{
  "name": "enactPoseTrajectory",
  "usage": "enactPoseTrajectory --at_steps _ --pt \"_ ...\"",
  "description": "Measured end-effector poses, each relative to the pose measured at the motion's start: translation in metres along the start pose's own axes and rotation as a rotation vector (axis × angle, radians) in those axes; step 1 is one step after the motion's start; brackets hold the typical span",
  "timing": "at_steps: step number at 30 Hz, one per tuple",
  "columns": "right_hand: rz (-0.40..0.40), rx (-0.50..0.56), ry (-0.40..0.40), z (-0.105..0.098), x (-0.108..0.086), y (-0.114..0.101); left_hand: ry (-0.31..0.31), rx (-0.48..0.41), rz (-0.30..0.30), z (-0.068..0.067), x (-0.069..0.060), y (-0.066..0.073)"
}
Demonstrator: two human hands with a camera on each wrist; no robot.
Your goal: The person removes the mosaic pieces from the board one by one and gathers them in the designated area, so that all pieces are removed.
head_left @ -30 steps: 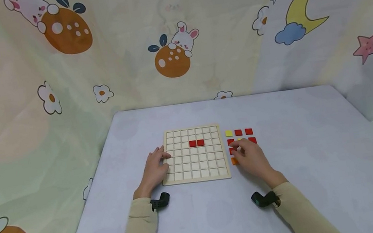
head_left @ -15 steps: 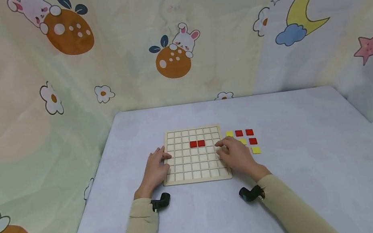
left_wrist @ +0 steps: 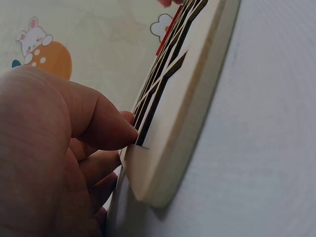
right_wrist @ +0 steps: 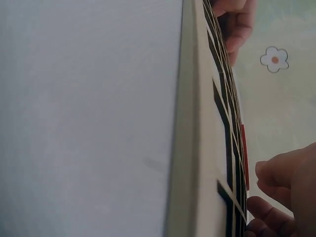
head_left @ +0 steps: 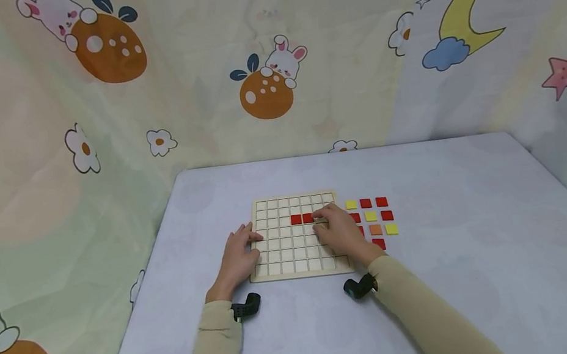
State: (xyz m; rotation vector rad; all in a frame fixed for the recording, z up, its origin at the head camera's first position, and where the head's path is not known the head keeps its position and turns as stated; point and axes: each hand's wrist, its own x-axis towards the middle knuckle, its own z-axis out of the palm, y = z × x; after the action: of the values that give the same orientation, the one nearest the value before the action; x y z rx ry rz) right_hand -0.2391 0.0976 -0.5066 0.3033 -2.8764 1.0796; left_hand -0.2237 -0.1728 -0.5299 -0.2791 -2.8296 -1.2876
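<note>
A wooden grid board (head_left: 281,269) lies on the table. Two red square tiles (head_left: 296,219) sit side by side in its cells. My left hand (head_left: 235,259) rests at the board's left edge, its thumb (left_wrist: 118,133) touching the rim in the left wrist view. Over the board's right side is my right hand (head_left: 341,233), its index fingertip at the right end of the red tiles. Its thumb and index finger stand apart, with no tile visible between them. In the right wrist view, those fingers (right_wrist: 279,170) are beside a red strip (right_wrist: 245,158) of tile edge.
Loose tiles lie in rows to the board's right: several red ones (head_left: 381,201), yellow ones (head_left: 371,216) and an orange one (head_left: 376,230). My right hand hides part of this area. The white table (head_left: 465,235) meets a printed cloth backdrop (head_left: 355,66).
My right hand has moved left from the loose tiles onto the board, up to the red pair. More loose tiles are now uncovered. The left hand has kept its place at the board's edge.
</note>
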Motion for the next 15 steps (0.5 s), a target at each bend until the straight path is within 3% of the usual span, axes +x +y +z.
enactPoseTrajectory --at_steps 8,15 --pt "-0.005 -0.053 0.011 0.005 0.008 -0.002 0.018 0.01 0.006 0.001 0.001 0.001" --pt "0.059 -0.119 -0.008 0.009 0.016 -0.005 0.019 0.012 0.008 0.001 0.001 0.001"
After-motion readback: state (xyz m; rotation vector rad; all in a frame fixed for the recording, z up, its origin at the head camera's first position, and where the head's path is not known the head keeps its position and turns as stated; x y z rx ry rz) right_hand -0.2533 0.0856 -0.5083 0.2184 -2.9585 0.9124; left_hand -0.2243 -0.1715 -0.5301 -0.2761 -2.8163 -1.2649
